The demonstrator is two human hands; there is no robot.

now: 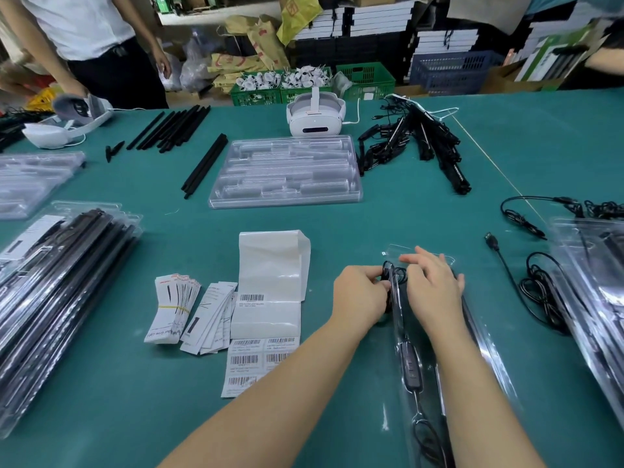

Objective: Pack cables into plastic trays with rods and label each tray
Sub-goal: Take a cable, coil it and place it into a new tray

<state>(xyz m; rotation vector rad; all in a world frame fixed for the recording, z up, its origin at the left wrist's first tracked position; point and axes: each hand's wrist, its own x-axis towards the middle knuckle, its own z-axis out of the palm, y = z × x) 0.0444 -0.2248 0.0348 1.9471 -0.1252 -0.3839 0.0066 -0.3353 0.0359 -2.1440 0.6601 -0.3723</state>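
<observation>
A long clear plastic tray lies in front of me on the green table, with a black cable and its inline switch set in it. My left hand pinches a coiled black part of the cable at the tray's far end. My right hand lies over the tray with fingers spread and pressing down. Barcode label sheets lie to the left of my hands. Loose black rods sit at the far left.
A stack of empty clear trays stands mid-table, a white headset behind it. Packed trays are piled left and right. Loose cables lie right, cable bundles far right. Paper tags lie left. A person stands across.
</observation>
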